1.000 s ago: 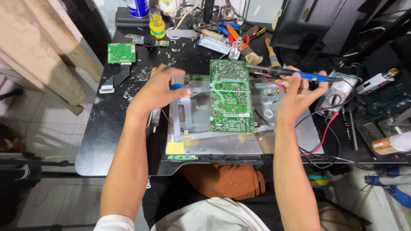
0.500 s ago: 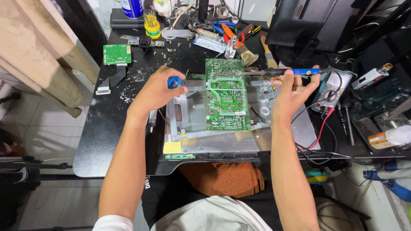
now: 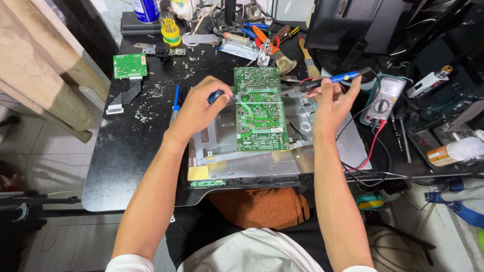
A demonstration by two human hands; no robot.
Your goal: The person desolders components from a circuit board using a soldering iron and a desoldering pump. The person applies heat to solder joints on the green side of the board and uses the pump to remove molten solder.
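Black bench (image 3: 126, 166) cluttered with tools along far edge. Grey metal chassis (image 3: 322, 151) flat at near middle, propping green circuit board (image 3: 259, 108) solder side up, likely so joints stay reachable. Board's long axis running away from person, far end toward tool pile. Multimeter (image 3: 384, 99) just right of chassis, leads trailing off near edge. Small green board (image 3: 129, 65) well apart at far left. Left hand (image 3: 199, 108) clenched on blue-tipped tool (image 3: 216, 95), resting at board's left edge, tip toward board middle. Right hand (image 3: 334, 103) grasping soldering iron (image 3: 327, 83), blue handle up-right, tip aimed left and down at board's upper part, long axis nearly crosswise to board. Both hands braced low, probably for steadiness.
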